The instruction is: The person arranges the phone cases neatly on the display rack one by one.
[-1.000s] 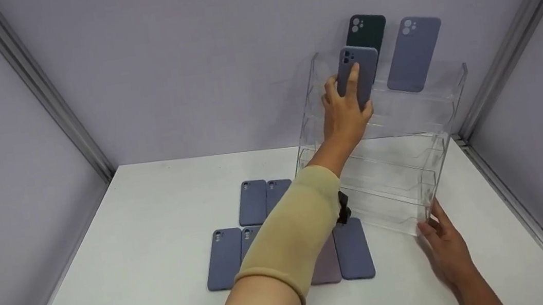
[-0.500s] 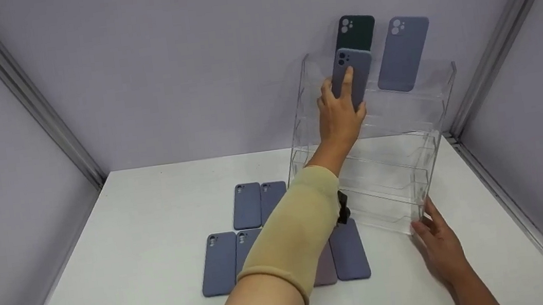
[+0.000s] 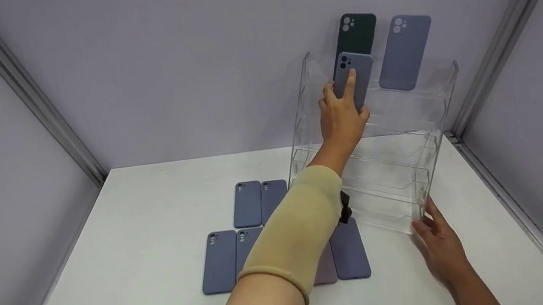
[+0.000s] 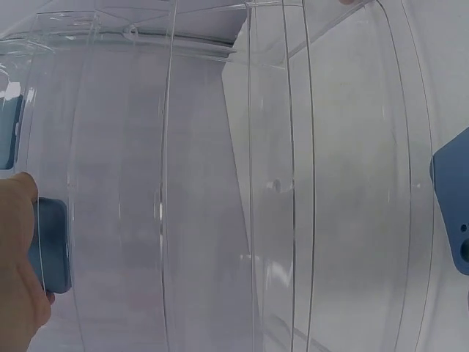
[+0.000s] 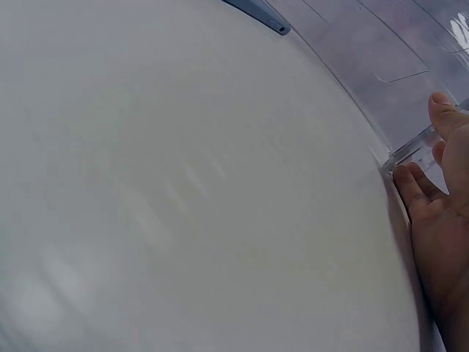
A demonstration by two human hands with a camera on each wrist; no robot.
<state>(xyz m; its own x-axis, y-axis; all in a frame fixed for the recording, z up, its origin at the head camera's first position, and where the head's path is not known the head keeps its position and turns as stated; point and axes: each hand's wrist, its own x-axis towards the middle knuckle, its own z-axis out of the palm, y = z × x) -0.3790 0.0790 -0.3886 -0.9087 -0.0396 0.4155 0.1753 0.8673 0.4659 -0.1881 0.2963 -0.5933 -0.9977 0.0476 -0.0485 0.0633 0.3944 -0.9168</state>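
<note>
My left hand (image 3: 342, 118) grips a blue-grey phone case (image 3: 364, 79), its index finger lying along the case's back just below the camera holes. It holds the case upright at the upper part of a clear acrylic display rack (image 3: 383, 175), in front of a dark green phone case (image 3: 358, 35). The held case (image 4: 53, 246) shows through the plastic in the left wrist view; its lower end is hidden by the hand. Down at the rack's lower right corner, my right hand (image 3: 444, 250) pinches the side edge between thumb and fingers.
A lavender-blue phone case (image 3: 405, 53) leans on the rack's top tier, right of the green one. Several blue-grey cases (image 3: 219, 262) and a mauve case (image 3: 325, 269) lie on the white table (image 3: 146, 230), partly hidden under my left forearm. Walls stand behind and at both sides.
The held case has lowered slightly against the green case, with my left hand still gripping it. The head view has shifted a little. My right hand stays on the rack's corner.
</note>
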